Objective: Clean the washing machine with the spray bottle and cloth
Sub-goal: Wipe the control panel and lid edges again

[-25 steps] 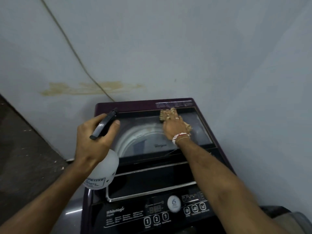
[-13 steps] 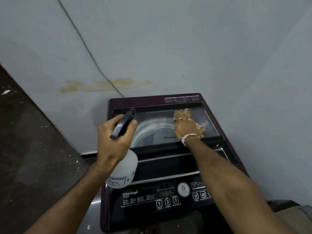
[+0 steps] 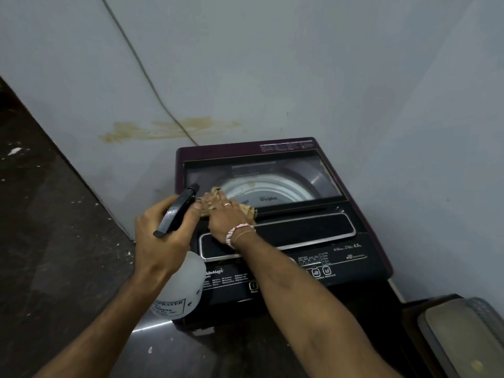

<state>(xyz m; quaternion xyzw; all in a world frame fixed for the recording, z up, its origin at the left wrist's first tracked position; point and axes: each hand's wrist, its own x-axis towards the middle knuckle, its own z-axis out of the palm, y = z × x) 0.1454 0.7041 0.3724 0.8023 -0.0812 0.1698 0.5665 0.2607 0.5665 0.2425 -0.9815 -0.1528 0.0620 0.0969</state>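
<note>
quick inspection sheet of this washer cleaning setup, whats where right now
surface: washer top, glass lid closed, drum visible through it
job's things: spray bottle held beside the washer's left front; tan cloth pressed on the lid's near-left corner
clutter: nothing seen on the washer
hands: left hand wrapped round the bottle's neck, by its black trigger; right hand flat on the cloth
cables: one wire runs down the wall behind the washer
surroundings: brownish stain on the wall; dark speckled floor; lidded bin at right
</note>
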